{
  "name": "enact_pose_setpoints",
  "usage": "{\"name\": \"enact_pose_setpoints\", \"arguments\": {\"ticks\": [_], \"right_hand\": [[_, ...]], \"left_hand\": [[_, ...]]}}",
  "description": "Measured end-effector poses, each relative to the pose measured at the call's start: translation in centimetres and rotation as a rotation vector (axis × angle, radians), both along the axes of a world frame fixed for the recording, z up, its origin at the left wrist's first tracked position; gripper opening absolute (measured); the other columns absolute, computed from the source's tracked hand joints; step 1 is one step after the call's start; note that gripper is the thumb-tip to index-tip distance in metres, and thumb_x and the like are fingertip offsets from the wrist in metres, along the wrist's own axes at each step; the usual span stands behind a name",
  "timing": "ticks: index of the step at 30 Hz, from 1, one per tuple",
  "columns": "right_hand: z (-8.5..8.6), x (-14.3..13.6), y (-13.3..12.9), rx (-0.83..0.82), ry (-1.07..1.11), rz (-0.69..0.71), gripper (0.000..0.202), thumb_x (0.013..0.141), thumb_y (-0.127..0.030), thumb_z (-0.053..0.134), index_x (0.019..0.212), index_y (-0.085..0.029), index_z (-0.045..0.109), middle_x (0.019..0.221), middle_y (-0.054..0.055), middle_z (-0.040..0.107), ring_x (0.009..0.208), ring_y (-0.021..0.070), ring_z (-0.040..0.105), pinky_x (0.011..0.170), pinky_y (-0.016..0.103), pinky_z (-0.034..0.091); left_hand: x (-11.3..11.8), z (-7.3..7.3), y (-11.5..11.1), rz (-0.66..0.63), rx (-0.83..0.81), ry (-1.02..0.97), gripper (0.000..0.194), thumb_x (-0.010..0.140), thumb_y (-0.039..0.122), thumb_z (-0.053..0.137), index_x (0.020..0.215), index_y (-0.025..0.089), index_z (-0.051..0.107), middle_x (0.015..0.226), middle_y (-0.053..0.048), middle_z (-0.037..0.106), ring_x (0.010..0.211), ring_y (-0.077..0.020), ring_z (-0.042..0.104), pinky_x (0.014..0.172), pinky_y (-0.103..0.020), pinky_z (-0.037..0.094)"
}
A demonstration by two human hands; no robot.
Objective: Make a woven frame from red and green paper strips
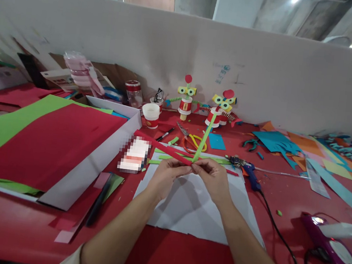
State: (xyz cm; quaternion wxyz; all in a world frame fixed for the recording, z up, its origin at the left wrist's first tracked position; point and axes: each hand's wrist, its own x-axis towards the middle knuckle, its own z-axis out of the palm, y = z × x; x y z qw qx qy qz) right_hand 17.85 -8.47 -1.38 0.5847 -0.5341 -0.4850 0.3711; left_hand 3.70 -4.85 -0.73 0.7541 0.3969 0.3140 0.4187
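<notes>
Now pinches the red paper strip (169, 148) in the left hand (167, 176) and the lower end of the green paper strip (205, 140) in the right hand (213, 179), with closed fingers, over the white paper (198, 207). Has the hot glue gun (252, 177) at that paper's right edge, orange-handled scissors (188, 144) just beyond it.

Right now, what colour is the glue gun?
The glue gun looks blue, best seen in the head view.

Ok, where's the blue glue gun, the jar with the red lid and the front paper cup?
Blue glue gun (255, 182): head view, on its handle.
Jar (133, 86): head view, on its red lid.
Front paper cup (151, 112): head view, on its side.
</notes>
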Motion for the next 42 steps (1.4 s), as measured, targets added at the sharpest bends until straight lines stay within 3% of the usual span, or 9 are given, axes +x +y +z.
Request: {"name": "enact_pose_setpoints", "arguments": {"ticks": [7, 11, 16, 21, 26, 32, 39, 42], "right_hand": [[0.5, -0.6, -0.2, -0.082, 0.321, 0.014, 0.022, 0.072, -0.041, 0.068, 0.08, -0.022, 0.061, 0.071, -0.002, 0.066, 0.061, 0.0143, 0.063, 0.066, 0.032, 0.053], [0.4, -0.6, -0.3, -0.121, 0.205, 0.099, 0.025, 0.072, -0.044, 0.067, 0.077, -0.019, 0.063, 0.076, 0.001, 0.066, 0.071, 0.0147, 0.063, 0.069, 0.029, 0.052], [0.3, -0.6, -0.3, -0.124, 0.035, 0.092, 0.026, 0.071, -0.044, 0.068, 0.073, -0.018, 0.064, 0.069, 0.002, 0.067, 0.064, 0.0157, 0.063, 0.064, 0.03, 0.051], [0.2, -0.9, -0.5, -0.146, 0.093, 0.077, 0.026, 0.066, -0.043, 0.071, 0.067, -0.018, 0.062, 0.062, 0.0, 0.064, 0.057, 0.0137, 0.06, 0.058, 0.028, 0.049], [0.0, -1.5, -0.8, -0.098, 0.19, 0.012, 0.025, 0.066, -0.039, 0.072, 0.061, -0.019, 0.058, 0.052, -0.003, 0.058, 0.049, 0.0114, 0.054, 0.051, 0.025, 0.045], [0.4, -1.8, -0.9, -0.045, 0.284, -0.044, 0.025, 0.065, -0.038, 0.073, 0.059, -0.019, 0.059, 0.053, -0.002, 0.058, 0.05, 0.0116, 0.052, 0.052, 0.026, 0.043], [0.5, -2.1, -1.0, -0.151, 0.469, 0.031, 0.023, 0.062, -0.037, 0.076, 0.06, -0.019, 0.063, 0.055, -0.002, 0.058, 0.055, 0.0113, 0.052, 0.06, 0.027, 0.043], [0.9, -1.7, -1.0, -0.197, 0.439, 0.095, 0.021, 0.063, -0.037, 0.075, 0.064, -0.019, 0.065, 0.061, -0.001, 0.061, 0.057, 0.0115, 0.054, 0.061, 0.027, 0.043]], "left_hand": [[0.2, 0.0, 0.0, 0.107, -0.092, -0.02, 0.015, 0.055, 0.022, 0.081, 0.062, 0.013, 0.072, 0.061, -0.003, 0.069, 0.065, -0.0139, 0.064, 0.079, -0.029, 0.05], [0.2, 0.0, -0.1, 0.061, -0.068, -0.009, 0.015, 0.058, 0.025, 0.079, 0.065, 0.013, 0.073, 0.066, -0.006, 0.071, 0.068, -0.0148, 0.064, 0.078, -0.029, 0.049], [0.2, -0.6, 0.0, 0.081, 0.009, 0.077, 0.014, 0.061, 0.027, 0.077, 0.064, 0.014, 0.072, 0.061, -0.004, 0.067, 0.063, -0.0137, 0.058, 0.069, -0.029, 0.046], [0.4, -0.9, 0.1, 0.105, 0.022, 0.067, 0.014, 0.057, 0.024, 0.079, 0.066, 0.015, 0.072, 0.062, -0.002, 0.066, 0.063, -0.0132, 0.055, 0.068, -0.029, 0.043], [0.6, -0.6, 0.0, 0.079, -0.063, -0.024, 0.018, 0.052, 0.023, 0.082, 0.054, 0.015, 0.067, 0.054, 0.001, 0.061, 0.055, -0.0091, 0.049, 0.059, -0.025, 0.039], [0.8, -0.5, -0.6, -0.047, 0.005, -0.112, 0.012, 0.065, 0.025, 0.076, 0.067, 0.016, 0.068, 0.064, 0.0, 0.064, 0.06, -0.0104, 0.054, 0.066, -0.027, 0.043], [1.0, -0.7, -0.5, 0.01, -0.033, -0.087, 0.015, 0.061, 0.027, 0.078, 0.062, 0.016, 0.067, 0.057, 0.001, 0.06, 0.056, -0.01, 0.052, 0.062, -0.026, 0.041], [0.8, -0.8, -0.2, 0.029, -0.009, -0.066, 0.016, 0.061, 0.028, 0.077, 0.06, 0.016, 0.067, 0.058, 0.001, 0.061, 0.058, -0.0107, 0.052, 0.063, -0.026, 0.041]]}}
